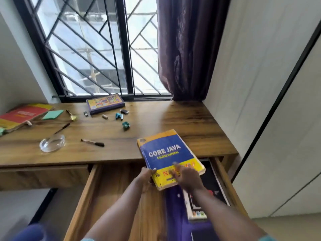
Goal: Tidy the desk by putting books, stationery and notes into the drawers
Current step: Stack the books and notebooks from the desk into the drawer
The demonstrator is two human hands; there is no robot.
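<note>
A thick blue and yellow book titled CORE JAVA overhangs the desk's front edge above the open right drawer. My left hand grips its near left corner from below. My right hand lies on the yellow lower part of the cover, fingers spread. Inside the drawer a purple book and another book with a black cover lie flat. A purple-edged book lies by the window. A red and yellow book sits at the far left.
Loose on the wooden desk are a black marker, a pen, a glass dish, a green note pad, teal clips and small erasers. The left drawer is closed. A curtain hangs at the right.
</note>
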